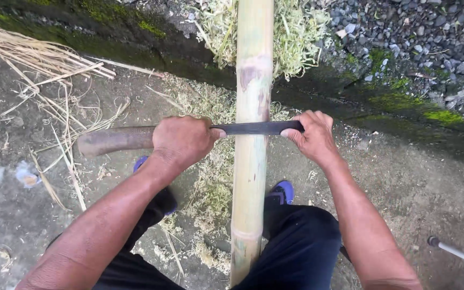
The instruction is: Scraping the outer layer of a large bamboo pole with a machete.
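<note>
Concrete ground (414, 182) lies strewn with pale shavings (210, 193); a bamboo pole (252, 161) runs near to far. Across it lies a long blade (253, 128); the left hand (182, 140) grips its handle, the right hand (313, 137) pinches its far-right tip.

Only 1 view exists, from a camera worn on the person's head, which looks steeply down and a little forward past both forearms at the ground between the knees. It sits close (the left hand (182, 140) and right hand (313, 137) fill the middle of the frame), with the bamboo pole (252, 96) running straight up the centre away from the wearer. The top edge reaches a mossy kerb (135, 32) and gravel (430, 37) just beyond, so no 2nd view shares any part.
</note>
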